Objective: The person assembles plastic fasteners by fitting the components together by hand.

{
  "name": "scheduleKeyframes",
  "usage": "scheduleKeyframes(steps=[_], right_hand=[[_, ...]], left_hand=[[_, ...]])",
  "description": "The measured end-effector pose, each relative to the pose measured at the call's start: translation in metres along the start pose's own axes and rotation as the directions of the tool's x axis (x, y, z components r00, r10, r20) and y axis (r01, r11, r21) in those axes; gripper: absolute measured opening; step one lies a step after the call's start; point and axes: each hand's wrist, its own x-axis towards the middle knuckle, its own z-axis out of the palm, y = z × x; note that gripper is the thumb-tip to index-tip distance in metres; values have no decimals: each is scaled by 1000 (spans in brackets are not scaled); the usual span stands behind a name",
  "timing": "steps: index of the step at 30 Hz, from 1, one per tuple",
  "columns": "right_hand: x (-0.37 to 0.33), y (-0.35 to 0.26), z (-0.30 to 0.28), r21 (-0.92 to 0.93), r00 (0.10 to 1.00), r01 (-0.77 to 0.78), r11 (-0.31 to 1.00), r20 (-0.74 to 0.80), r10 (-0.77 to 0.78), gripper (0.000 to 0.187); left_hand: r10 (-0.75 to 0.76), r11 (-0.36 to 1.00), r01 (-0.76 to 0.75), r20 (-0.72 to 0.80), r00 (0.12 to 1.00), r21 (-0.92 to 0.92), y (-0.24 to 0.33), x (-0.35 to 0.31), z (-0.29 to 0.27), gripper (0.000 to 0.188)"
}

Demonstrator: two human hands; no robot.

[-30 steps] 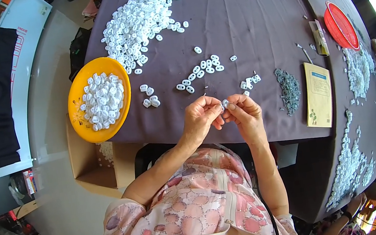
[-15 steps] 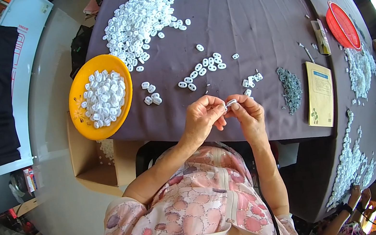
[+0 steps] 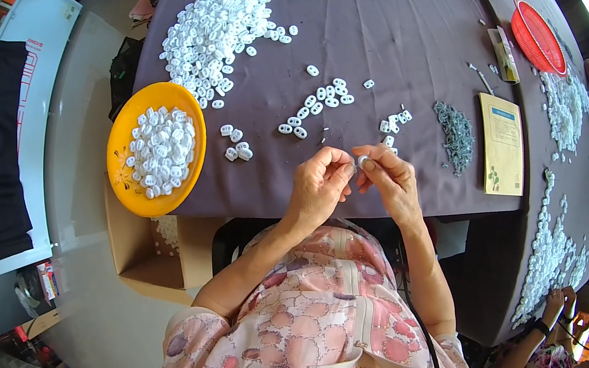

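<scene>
Close to the table's front edge, both my hands meet with fingertips nearly touching. My right hand (image 3: 393, 183) pinches a small white oval plastic piece (image 3: 362, 162) between thumb and finger. My left hand (image 3: 321, 184) is closed in a pinch just beside it; whatever sits between its fingertips is too small to make out. Beyond my hands lie loose white two-hole plastic pieces (image 3: 317, 108) in a rough row. Several small white parts (image 3: 394, 123) lie past my right hand, and a heap of thin grey pieces, apparently springs (image 3: 456, 137), is farther right.
A yellow bowl (image 3: 114, 138) of white pieces stands at the table's left edge, above a cardboard box (image 3: 198, 252). A large white heap (image 3: 223, 35) lies far left. To the right are a tan booklet (image 3: 500, 145), a red basket (image 3: 538, 41) and another person's hands (image 3: 556, 303).
The white piece in my right fingers has turned, and its rounded face shows more. The fingertips have drawn slightly apart. The view has shifted a little.
</scene>
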Motion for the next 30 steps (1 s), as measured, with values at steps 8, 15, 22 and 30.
scheduleKeyframes(steps=[8,15,22,30], right_hand=[[1,3,2,-54,993,117,992,-6,-118,17],[0,13,6,22,988,131,991,-86,-128,12],[4,9,7,-84,955,261,962,-122,-270,18],[1,12,7,-403,913,331,853,-93,-398,35]], left_hand=[[18,994,-16,-17,1000,111,0,1,1,10],[-22,997,24,-24,999,71,1,7,2,10],[-145,956,131,-34,989,-263,-5,16,2,10],[-353,860,309,-37,935,-405,-11,17,6,10]])
